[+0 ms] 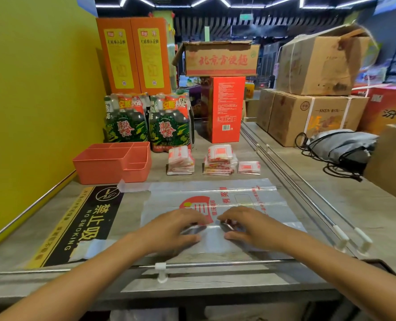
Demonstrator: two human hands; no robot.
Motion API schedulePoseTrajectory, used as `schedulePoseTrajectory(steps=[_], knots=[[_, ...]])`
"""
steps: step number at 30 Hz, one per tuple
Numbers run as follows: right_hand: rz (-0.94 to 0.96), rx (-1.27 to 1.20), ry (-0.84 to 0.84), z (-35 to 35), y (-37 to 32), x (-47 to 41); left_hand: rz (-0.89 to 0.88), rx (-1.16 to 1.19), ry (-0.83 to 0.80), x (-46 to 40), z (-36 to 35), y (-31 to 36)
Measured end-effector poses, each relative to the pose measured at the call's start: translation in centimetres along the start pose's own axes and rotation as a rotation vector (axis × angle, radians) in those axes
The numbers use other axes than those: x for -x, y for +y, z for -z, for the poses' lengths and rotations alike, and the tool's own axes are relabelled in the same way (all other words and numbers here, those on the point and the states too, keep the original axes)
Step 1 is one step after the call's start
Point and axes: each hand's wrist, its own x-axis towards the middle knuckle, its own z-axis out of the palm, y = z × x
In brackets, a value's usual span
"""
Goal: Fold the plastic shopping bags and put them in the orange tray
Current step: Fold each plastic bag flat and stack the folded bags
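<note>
Far left, against the yellow wall (30,89), the orange tray (112,162) stands on the counter (227,256); its compartments show nothing inside. Near of it a no-smoking sign (76,223) is taped flat to the counter.

Centre, near: one bag (215,205) lies spread flat, print side up, long axis left to right, handle strips toward the tray. Its far edge lies just near of the tray's front wall.

Left hand (171,228): on the bag's near portion, fingers curled, tips and thumb apparently pinching the film at a crease. Right hand (245,228): mirrors it just beside, fingers curled, pinching the same near fold. The two sets of fingertips almost meet at the bag's midline. Whether the film is lifted or only pressed cannot be told.

Centre, far: two stacks of folded bags (180,161) (220,159) and a single folded bag (249,167) sit on the counter, beyond the spread bag and to the right of the tray, not in it.

Judgement: folding is at an early stage; no bag has reached the tray. The unfolded bulk lies away from the fingers, toward the far side, so the fold would run far-ward across the short axis. The left hand is nearer the tray. Risk: slick film slipping off the crease.

Right, far: cartons (308,117) and a grey sack (345,144), well apart.
</note>
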Motion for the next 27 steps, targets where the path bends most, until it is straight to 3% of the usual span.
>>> schedulePoseTrajectory(steps=[3, 7, 15, 21, 27], knots=[[-0.013, 0.005, 0.003, -0.2, 0.0, -0.3, 0.076, -0.064, -0.125, 0.3, -0.2, -0.5], [0.026, 0.001, -0.143, -0.5, 0.2, 0.5, 0.096, -0.051, -0.233, 0.9, -0.6, -1.2], [0.081, 0.07, 0.018, -1.0, 0.0, -0.1, -0.057, -0.129, -0.062, 1.1, -0.1, 0.0], [0.065, -0.065, 0.09, 0.2, 0.4, 0.1, 0.015, -0.137, -0.032, 1.5, 1.0, -0.3], [-0.033, -0.002, -0.04, 1.8, -0.1, 1.0, 0.097, -0.113, 0.207, 1.2, 2.0, -1.2]])
